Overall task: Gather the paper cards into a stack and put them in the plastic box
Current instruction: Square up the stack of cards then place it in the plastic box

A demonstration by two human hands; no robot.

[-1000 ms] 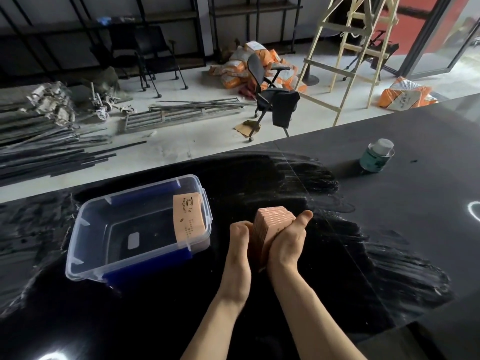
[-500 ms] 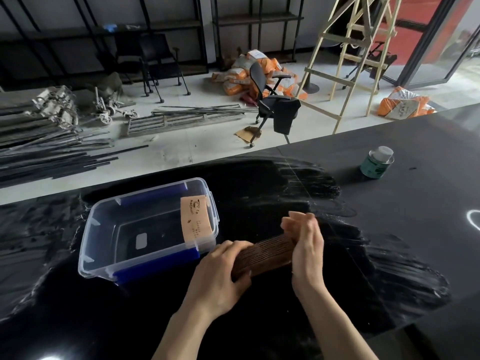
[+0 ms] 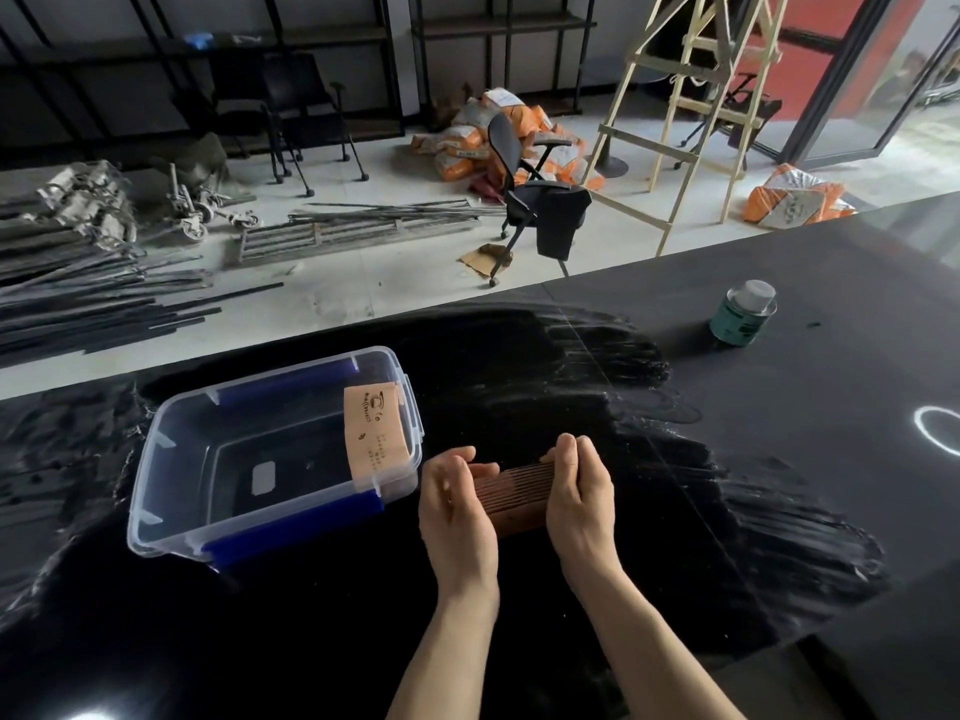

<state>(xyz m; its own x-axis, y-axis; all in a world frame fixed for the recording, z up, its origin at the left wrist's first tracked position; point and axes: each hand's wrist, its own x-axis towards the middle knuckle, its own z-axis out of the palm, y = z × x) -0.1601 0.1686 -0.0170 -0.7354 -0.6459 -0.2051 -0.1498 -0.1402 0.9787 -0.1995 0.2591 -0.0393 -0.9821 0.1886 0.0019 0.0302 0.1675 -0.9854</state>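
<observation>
A stack of pinkish paper cards (image 3: 514, 493) stands on its edge on the black table, held between both hands. My left hand (image 3: 454, 517) presses its left end and my right hand (image 3: 579, 498) presses its right end. The clear plastic box (image 3: 171, 418) with blue clips stands just left of the hands, lid off. One card (image 3: 375, 433) leans against the box's right inner wall. The stack's lower edge is partly hidden by my hands.
A green can with a white cap (image 3: 743, 314) stands at the far right of the table. The table's far edge (image 3: 311, 335) runs behind the box. Beyond it are a chair, a ladder, sacks and metal bars on the floor.
The stack was upright between my palms a second ago. It now lies sideways on its long edge. My left hand has shifted from on top of it to its left end.
</observation>
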